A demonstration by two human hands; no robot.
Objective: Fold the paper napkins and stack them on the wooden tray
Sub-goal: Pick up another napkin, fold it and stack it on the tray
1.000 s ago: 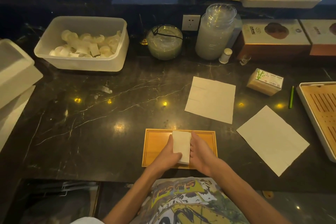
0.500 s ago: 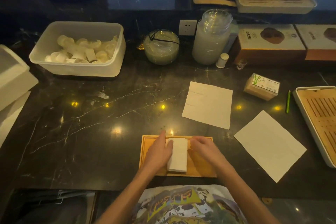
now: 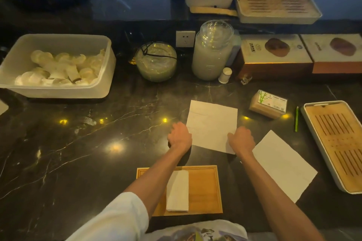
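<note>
A small wooden tray lies at the counter's near edge, with a folded white napkin stack on its left half. Beyond it an unfolded napkin lies flat on the dark marble. My left hand is at that napkin's near left edge, fingers curled down onto it. My right hand covers its near right corner, also curled. A second unfolded napkin lies flat to the right, untouched.
A white tub of crumpled paper stands far left. A glass bowl, a tall glass jar and boxes line the back. A tissue pack, a green pen and a slatted tea tray sit at right.
Both hands have let go of the folded napkin on the wooden tray and reached forward to the near corners of the middle unfolded napkin.
</note>
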